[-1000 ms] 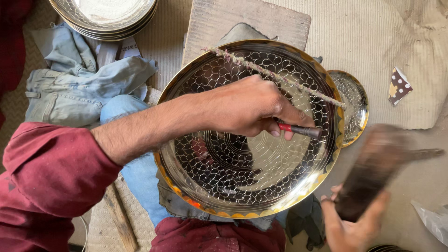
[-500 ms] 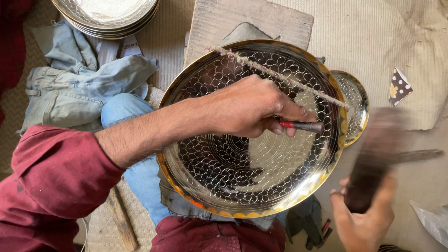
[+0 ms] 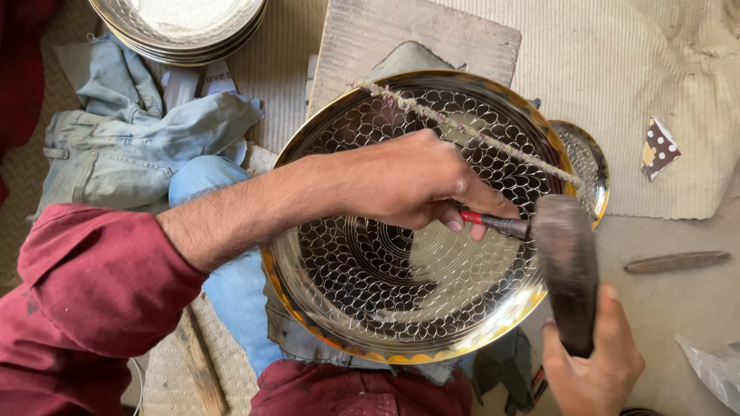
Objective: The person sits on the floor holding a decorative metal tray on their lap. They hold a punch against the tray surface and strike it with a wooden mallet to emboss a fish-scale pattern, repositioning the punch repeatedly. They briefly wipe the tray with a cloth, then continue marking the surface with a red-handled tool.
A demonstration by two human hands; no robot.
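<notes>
While left hand grips punch over tray, right hand clamps mallet past rim.

1. The right hand has swung the dark mallet up and to the left; its head now meets the end of the chisel.
2. The mallet was blurred before and now looks sharp.
</notes>
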